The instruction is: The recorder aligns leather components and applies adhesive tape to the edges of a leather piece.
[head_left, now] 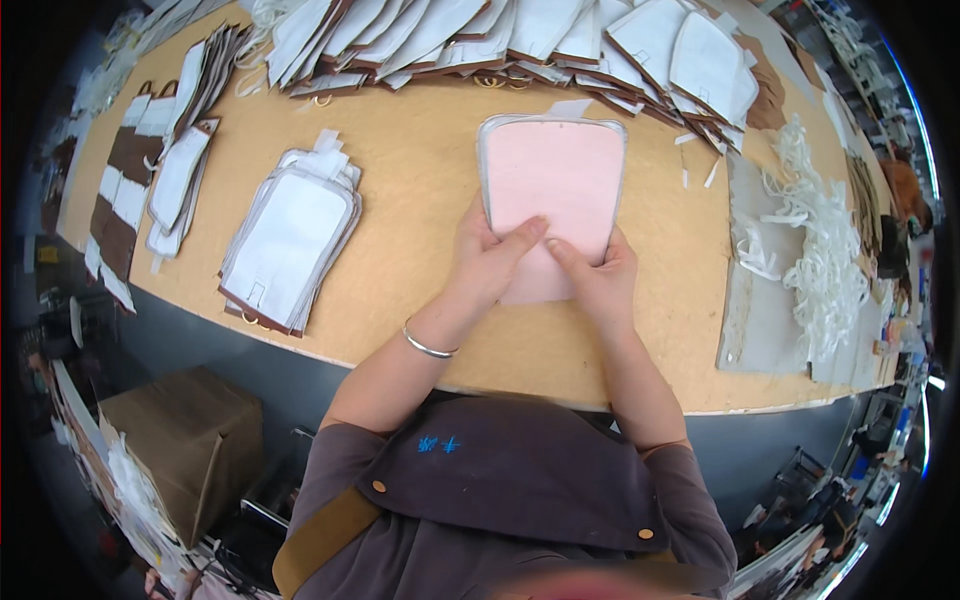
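Both of my hands hold a pale pink rounded-corner panel (553, 172) with a thin pale grey border and a white tab behind its top edge, out over the tan worktable (420, 200). My left hand (495, 245) grips its lower left side, thumb on the front. My right hand (603, 258) grips the lower right, thumb also on the pink face. The fingers behind the panel are mostly hidden. To the left lies a stack of white panels (285, 240) with brown edges and small yellow loops at the bottom.
More white-and-brown pieces line the back (540, 30) and far left (180, 175). A heap of white strips (815, 290) lies on grey sheets at right. A large brown box (180, 450) stands on the floor beyond the table's front edge at lower left.
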`<state>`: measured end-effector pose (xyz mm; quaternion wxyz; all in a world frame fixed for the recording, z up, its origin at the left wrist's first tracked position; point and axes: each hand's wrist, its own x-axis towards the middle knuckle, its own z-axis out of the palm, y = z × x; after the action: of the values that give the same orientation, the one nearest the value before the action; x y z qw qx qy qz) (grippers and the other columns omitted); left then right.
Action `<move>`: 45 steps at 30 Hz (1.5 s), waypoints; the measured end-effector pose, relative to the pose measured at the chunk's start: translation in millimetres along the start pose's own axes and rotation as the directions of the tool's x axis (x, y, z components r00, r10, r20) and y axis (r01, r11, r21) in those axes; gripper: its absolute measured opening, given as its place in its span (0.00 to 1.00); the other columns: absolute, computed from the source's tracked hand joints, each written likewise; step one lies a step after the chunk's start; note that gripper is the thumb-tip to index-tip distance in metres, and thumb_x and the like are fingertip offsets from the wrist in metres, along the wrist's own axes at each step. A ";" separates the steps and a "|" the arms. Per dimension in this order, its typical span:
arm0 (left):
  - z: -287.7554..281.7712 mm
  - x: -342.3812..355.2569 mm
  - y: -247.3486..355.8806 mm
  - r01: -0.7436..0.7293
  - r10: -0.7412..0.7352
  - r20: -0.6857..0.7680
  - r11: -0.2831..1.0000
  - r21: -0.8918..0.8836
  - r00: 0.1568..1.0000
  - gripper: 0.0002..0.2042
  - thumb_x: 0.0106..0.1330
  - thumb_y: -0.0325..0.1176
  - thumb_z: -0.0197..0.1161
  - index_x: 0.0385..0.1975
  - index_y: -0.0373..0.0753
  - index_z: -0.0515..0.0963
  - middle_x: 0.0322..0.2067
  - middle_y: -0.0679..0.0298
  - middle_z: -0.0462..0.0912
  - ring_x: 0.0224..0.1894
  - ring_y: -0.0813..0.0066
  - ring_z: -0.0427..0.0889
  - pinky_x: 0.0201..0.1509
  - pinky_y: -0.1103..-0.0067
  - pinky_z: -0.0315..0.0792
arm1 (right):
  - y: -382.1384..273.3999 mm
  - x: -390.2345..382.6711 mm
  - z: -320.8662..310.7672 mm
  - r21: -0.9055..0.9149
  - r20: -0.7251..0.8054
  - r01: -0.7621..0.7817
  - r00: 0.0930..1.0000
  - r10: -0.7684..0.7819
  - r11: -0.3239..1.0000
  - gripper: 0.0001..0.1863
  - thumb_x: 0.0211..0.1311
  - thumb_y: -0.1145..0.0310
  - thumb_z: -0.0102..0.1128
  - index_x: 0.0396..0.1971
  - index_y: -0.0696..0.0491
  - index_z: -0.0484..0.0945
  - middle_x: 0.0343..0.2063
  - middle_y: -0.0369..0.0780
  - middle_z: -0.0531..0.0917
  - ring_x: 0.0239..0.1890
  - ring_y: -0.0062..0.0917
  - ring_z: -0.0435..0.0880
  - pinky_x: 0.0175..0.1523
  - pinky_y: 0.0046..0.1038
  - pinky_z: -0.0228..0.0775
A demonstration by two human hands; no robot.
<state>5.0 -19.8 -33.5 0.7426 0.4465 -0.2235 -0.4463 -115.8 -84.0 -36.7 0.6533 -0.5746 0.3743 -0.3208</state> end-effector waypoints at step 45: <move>7.1 2.8 18.6 -0.057 0.004 0.227 0.972 0.227 0.974 0.17 0.59 0.28 0.59 0.47 0.32 0.68 0.39 0.59 0.77 0.42 0.76 0.76 0.43 0.80 0.71 | -29.8 4.6 -21.0 0.136 0.110 -0.016 0.994 0.001 0.991 0.21 0.47 0.75 0.66 0.43 0.60 0.71 0.36 0.41 0.79 0.39 0.21 0.78 0.43 0.24 0.72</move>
<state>9.9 -21.7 -14.1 0.6622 0.4731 -0.3636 -0.4533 -131.1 -102.6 -8.9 0.7120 -0.5437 0.3177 -0.3107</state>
